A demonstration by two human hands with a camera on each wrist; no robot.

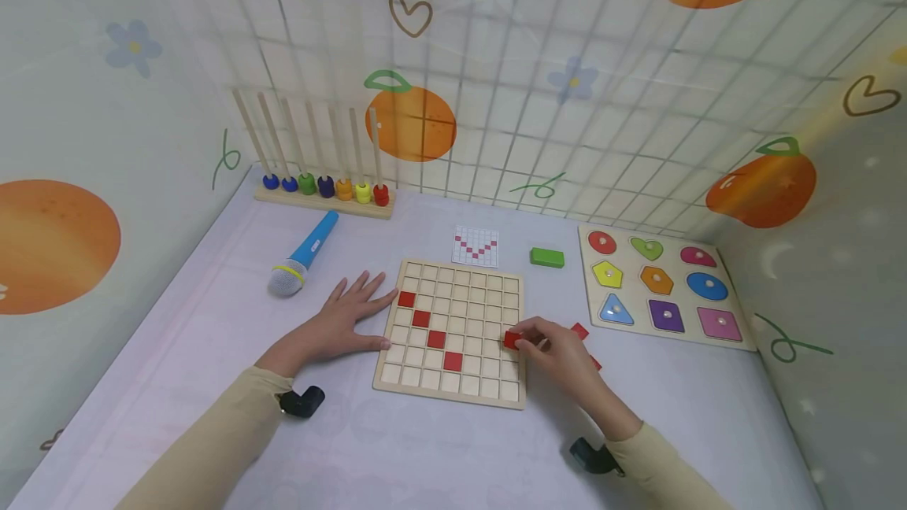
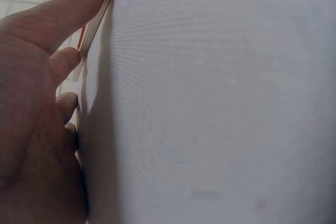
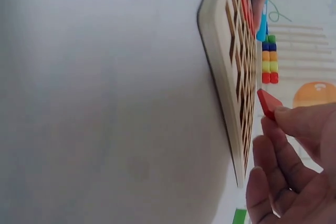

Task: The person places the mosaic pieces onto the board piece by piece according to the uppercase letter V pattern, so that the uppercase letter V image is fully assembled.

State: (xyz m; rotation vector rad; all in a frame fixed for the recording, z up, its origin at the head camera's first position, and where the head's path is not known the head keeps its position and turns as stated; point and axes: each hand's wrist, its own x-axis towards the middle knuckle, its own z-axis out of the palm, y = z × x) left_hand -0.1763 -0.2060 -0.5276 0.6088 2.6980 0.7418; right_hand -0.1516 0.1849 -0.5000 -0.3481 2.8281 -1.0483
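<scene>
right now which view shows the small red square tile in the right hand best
The right wrist view: the small red square tile shows large, pinched by the right hand at the board's edge. The head view shows it small. The left wrist view misses it.

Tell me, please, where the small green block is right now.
In the head view, the small green rectangular block lies on the table between the white pattern card and the wooden shape puzzle board.

pale matt wood grid board (image 1: 453,337); red tile (image 1: 512,340) glossy, tablecloth (image 1: 425,455) smooth.
</scene>
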